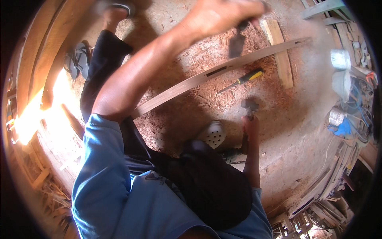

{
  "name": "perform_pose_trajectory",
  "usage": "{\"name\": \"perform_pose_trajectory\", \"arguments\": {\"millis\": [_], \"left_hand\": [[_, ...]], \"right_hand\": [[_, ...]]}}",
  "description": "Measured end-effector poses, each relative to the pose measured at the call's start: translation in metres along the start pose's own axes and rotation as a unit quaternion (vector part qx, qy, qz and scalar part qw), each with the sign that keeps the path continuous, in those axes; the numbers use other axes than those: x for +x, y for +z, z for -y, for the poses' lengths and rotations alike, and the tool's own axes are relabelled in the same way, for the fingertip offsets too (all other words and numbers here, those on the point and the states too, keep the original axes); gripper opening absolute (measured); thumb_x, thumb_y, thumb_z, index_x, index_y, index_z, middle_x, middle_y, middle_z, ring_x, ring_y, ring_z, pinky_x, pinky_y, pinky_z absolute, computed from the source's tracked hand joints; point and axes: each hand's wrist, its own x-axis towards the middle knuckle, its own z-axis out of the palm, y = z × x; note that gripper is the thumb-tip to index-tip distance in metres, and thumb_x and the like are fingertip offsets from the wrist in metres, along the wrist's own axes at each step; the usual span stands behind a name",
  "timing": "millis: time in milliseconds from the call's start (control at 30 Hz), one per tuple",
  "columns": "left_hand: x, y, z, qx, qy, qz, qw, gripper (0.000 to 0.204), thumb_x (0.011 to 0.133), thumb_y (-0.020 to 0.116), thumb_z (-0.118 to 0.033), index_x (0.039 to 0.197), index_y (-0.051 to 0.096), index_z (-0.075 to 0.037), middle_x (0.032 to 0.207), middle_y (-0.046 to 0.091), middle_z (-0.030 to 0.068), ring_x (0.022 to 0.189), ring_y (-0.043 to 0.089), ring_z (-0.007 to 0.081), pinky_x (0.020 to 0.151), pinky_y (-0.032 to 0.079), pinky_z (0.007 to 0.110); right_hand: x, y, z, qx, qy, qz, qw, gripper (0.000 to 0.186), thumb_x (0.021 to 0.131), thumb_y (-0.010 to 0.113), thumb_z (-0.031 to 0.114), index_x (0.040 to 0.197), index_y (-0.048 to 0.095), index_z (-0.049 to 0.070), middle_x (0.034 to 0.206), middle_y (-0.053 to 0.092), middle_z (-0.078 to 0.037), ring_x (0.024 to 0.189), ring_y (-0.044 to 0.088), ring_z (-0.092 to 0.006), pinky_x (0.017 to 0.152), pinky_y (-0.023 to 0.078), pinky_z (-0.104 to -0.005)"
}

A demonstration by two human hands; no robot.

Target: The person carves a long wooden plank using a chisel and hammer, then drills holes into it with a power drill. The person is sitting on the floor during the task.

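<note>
My left hand (223, 16) reaches across the top, fingers wrapped round the handle of a broad flat-bladed chisel (237, 43), blurred. The blade points down close to the far edge of a long wooden strip (175, 92); whether it touches cannot be told. A dark narrow slot (217, 71) is cut in the strip. On the right, my right hand (250, 128) is closed round the handle of a hammer (250, 104), its dark head raised beyond the fist. Between the strip and the hammer lies a yellow-and-black screwdriver (242, 80) among shavings.
A short timber block (278, 53) lies under the strip's right end. My white perforated clog (215, 134) is near my knee. Dark sandals (79, 59) and big planks (43, 44) are at left. Metal tins (341, 84), cables and scrap wood line the right side.
</note>
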Motion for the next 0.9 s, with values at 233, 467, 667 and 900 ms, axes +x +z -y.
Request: {"name": "perform_pose_trajectory", "arguments": {"millis": [233,467,667,900], "left_hand": [[-0.038,0.053,0.005,0.014,-0.097,0.06,0.993,0.049,0.079,0.092,-0.049,0.095,0.076,-0.006,0.073,0.068,0.0009,0.074,0.064,0.0103,0.069,0.053,0.029],[-0.1,0.123,0.008,0.181,0.095,-0.074,0.976,0.045,0.082,0.084,-0.056,0.087,0.065,-0.016,0.068,0.064,-0.0001,0.062,0.068,0.0141,0.045,0.055,0.029],[-0.116,0.165,0.018,0.113,0.171,-0.224,0.953,0.018,0.07,0.077,-0.021,0.078,0.062,-0.014,0.063,0.056,0.0038,0.055,0.063,0.0255,0.046,0.051,0.043],[-0.109,0.149,0.035,0.111,0.127,-0.234,0.958,0.014,0.072,0.076,-0.02,0.078,0.065,-0.015,0.065,0.06,0.0035,0.057,0.065,0.0262,0.049,0.053,0.044]], "right_hand": [[-0.058,-0.036,0.064,0.268,0.001,0.035,0.963,0.018,0.092,0.074,0.017,0.101,0.062,0.007,0.074,0.059,-0.001,0.053,0.055,-0.0098,0.046,0.041,-0.027],[-0.106,-0.056,0.117,0.293,-0.069,0.027,0.953,0.019,0.094,0.07,0.015,0.108,0.061,0.008,0.074,0.055,-0.002,0.058,0.053,-0.0133,0.053,0.043,-0.0287],[-0.131,-0.071,0.133,0.279,-0.146,0.038,0.948,0.016,0.094,0.064,0.008,0.109,0.06,0.004,0.075,0.055,-0.004,0.06,0.054,-0.0152,0.052,0.044,-0.0291],[-0.152,-0.077,0.143,0.268,-0.062,-0.013,0.961,0.021,0.096,0.069,0.011,0.115,0.062,0.003,0.076,0.053,-0.001,0.058,0.051,-0.011,0.054,0.042,-0.0247]]}}
